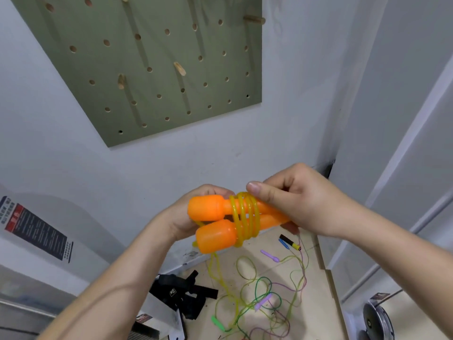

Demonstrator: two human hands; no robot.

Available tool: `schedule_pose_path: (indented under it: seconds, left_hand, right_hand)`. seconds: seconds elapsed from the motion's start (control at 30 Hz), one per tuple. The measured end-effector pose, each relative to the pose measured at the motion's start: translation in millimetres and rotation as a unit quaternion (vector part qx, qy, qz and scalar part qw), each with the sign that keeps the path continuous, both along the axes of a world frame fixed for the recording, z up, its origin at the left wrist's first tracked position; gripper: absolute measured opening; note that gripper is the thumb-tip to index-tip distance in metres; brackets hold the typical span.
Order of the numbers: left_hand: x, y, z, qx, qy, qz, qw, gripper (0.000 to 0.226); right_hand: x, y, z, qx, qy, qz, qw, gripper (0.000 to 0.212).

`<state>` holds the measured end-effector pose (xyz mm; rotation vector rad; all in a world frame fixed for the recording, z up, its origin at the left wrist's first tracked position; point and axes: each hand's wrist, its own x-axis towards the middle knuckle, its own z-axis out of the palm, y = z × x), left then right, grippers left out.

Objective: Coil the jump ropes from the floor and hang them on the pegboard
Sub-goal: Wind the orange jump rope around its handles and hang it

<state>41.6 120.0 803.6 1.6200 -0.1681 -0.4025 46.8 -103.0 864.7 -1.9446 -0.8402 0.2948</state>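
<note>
The left hand and right hand grip the half-wrapped orange rope, no rope hangs on the pegboard, and other ropes lie on the floor.

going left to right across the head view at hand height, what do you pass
poster on the wall → left hand → capped ends of the orange handles → yellow cord wound round them → right hand

One view only, from the head. Looking forward and down, close to left hand and right hand, pegboard ahead, floor below.
</note>
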Motion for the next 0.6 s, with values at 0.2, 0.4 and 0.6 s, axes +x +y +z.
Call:
schedule_pose_path:
  seconds: [0.2,0.4,0.6]
  left_hand:
    - [-17.5,-48.6,-29.0,-0.207,0.035,0.147,0.967,0.011]
    - [-28.6,-77.9,-39.9,-0.099,-0.049,0.3,0.947,0.017]
    - [-43.1,-77.4,-48.9,0.225,-0.201,0.234,0.924,0.02]
  right_hand:
    - [7.6,13.2,-21.6,0.133,0.047,-0.122,0.982,0.054]
    - [22.0,27.9,-50.0,0.207,0.092,-0.241,0.944,0.048]
    - [38.7,30.7,-71.2,0.153,-0.012,-0.318,0.936,0.05]
